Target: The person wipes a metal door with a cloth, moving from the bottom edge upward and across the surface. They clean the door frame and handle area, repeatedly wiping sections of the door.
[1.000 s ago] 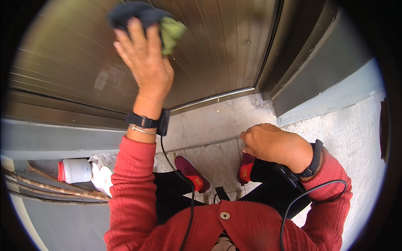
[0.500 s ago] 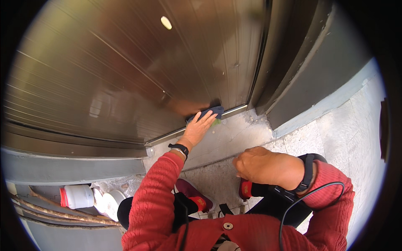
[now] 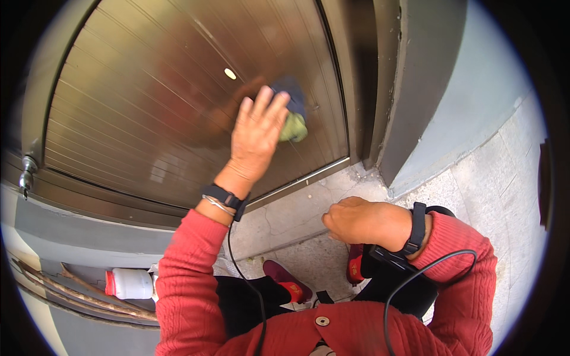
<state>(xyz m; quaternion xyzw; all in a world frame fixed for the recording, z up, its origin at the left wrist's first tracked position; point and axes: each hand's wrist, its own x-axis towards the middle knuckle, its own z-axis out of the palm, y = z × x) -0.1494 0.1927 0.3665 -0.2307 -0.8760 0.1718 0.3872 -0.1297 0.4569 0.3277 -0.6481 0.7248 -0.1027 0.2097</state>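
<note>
My left hand (image 3: 255,133) is raised against the lower part of a shiny brown metal door (image 3: 178,107). Under and beside its fingers lies a cloth, dark blue (image 3: 291,95) with a green part (image 3: 293,127), pressed on the panel and somewhat blurred. A faint reflection of the hand and cloth shows in the metal. My right hand (image 3: 362,219) is curled into a fist over my right leg, away from the door, and no object shows in it; its palm side is hidden.
A pale threshold (image 3: 279,213) runs below the door. A grey wall (image 3: 451,130) stands to the right. At lower left, a white container with a red lid (image 3: 130,283) lies beside several wooden sticks (image 3: 77,291). A metal tap (image 3: 27,173) is at far left. Black cables hang by both arms.
My left hand has slid the cloth up the door from near the bottom edge. The view has shifted, bringing the tap into sight. My right hand stays curled in about the same place.
</note>
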